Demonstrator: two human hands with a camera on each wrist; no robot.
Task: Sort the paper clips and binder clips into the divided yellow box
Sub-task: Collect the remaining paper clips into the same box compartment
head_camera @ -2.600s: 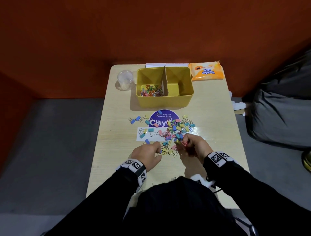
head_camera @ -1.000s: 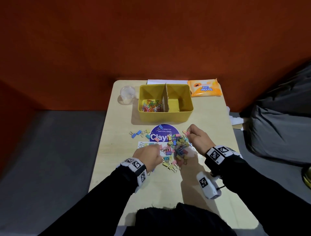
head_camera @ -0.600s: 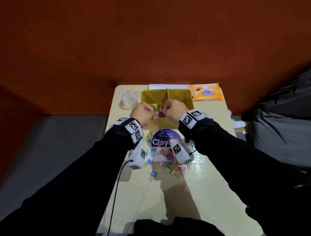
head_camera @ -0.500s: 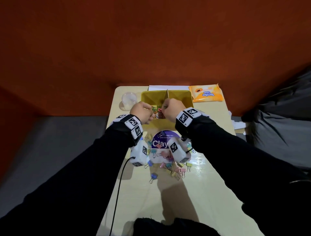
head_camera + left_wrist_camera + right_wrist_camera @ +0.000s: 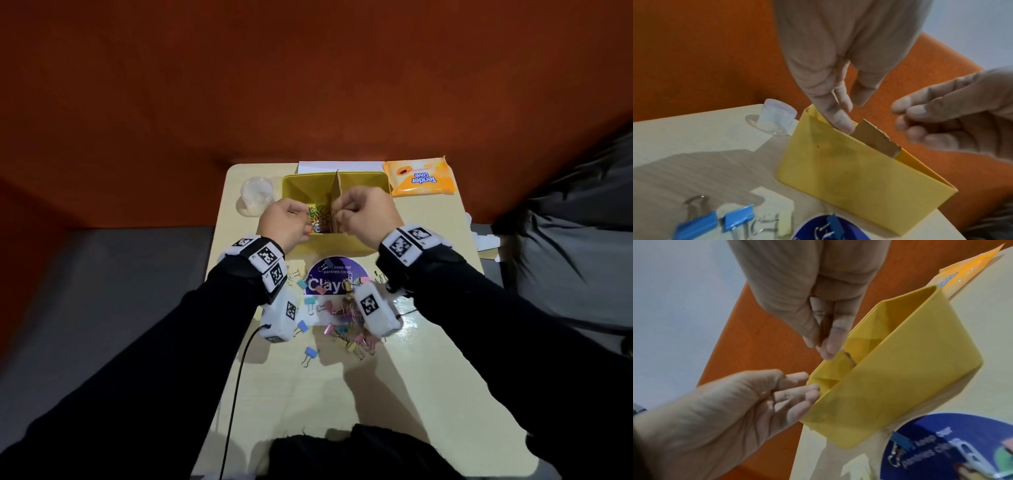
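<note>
The yellow box [image 5: 329, 246] stands at the table's far end, split by a cardboard divider [image 5: 336, 185]. Coloured paper clips [image 5: 318, 219] lie in its left compartment. My left hand [image 5: 287, 222] hovers at the box's left near rim; in the left wrist view its fingers [image 5: 838, 116] point down, straight, with nothing in them. My right hand [image 5: 363, 216] is above the divider. In the right wrist view its thumb and forefinger [image 5: 822, 344] are pinched together with a thin reddish sliver between them, seemingly a paper clip. Several pastel binder clips [image 5: 342, 329] lie scattered under my wrists.
A clear plastic cup [image 5: 257, 195] stands left of the box. An orange tissue pack [image 5: 419, 176] lies to its right and white paper [image 5: 339, 167] behind it. A purple round sticker [image 5: 334, 279] sits in front. A dark bag [image 5: 565, 257] is off the right edge.
Both hands rose from the clip pile and travelled forward to the yellow box. They now hang over its left compartment and divider, and the left fingers have straightened.
</note>
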